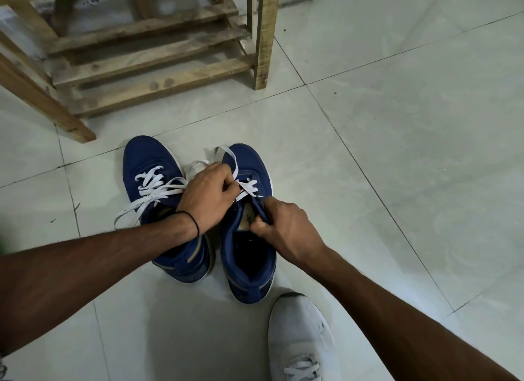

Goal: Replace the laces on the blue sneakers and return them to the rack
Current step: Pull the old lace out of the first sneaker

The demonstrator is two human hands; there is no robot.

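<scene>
Two blue sneakers stand side by side on the tiled floor, toes pointing away from me. The left sneaker [147, 165] has a white lace [147, 195] threaded loosely, its ends trailing to the left. On the right sneaker [249, 270], a white lace [229, 156] runs through the upper eyelets, and a loop of it lies over the toe. My left hand [207, 199] pinches this lace just above the eyelets. My right hand [283, 224] grips the tongue and right edge of the same sneaker's opening.
A wooden slatted shoe rack [153, 60] stands on the floor beyond the sneakers at the upper left, its shelves bare where visible. My own foot in a white sneaker [300, 338] is planted at the bottom, right of the blue pair. Pale floor tiles [411, 153] spread to the right.
</scene>
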